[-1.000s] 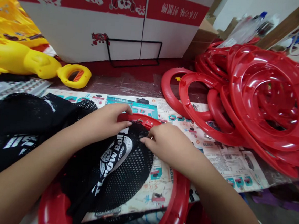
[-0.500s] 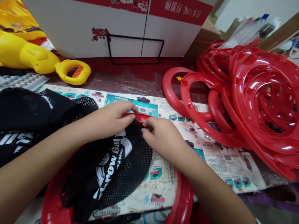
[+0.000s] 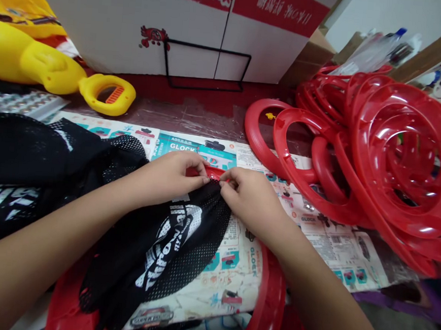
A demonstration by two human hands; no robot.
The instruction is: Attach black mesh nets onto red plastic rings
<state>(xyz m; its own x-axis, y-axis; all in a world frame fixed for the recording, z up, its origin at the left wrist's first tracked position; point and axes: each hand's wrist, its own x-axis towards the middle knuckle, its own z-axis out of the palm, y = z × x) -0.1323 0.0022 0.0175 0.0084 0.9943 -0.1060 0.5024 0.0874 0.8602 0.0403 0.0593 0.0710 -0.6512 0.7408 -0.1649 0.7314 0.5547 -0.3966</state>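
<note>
A red plastic ring (image 3: pixel 271 291) lies flat in front of me, with a piece of black mesh net (image 3: pixel 172 242) printed in white letters draped across it. My left hand (image 3: pixel 170 174) pinches the net's far edge against the ring's far rim. My right hand (image 3: pixel 250 198) pinches the same edge just to the right, fingertips nearly touching the left ones. Both hands are closed on the net at the rim.
A pile of several red rings (image 3: pixel 378 152) fills the right side. A heap of black nets (image 3: pixel 25 165) lies at the left. Yellow plastic toy parts (image 3: pixel 59 73) sit at the back left, before a white and red carton (image 3: pixel 201 26). Printed paper (image 3: pixel 333 230) covers the table.
Both hands have shifted slightly along the ring's far rim and come closer together, still pinching the net's edge. The camera has tilted down a little.
</note>
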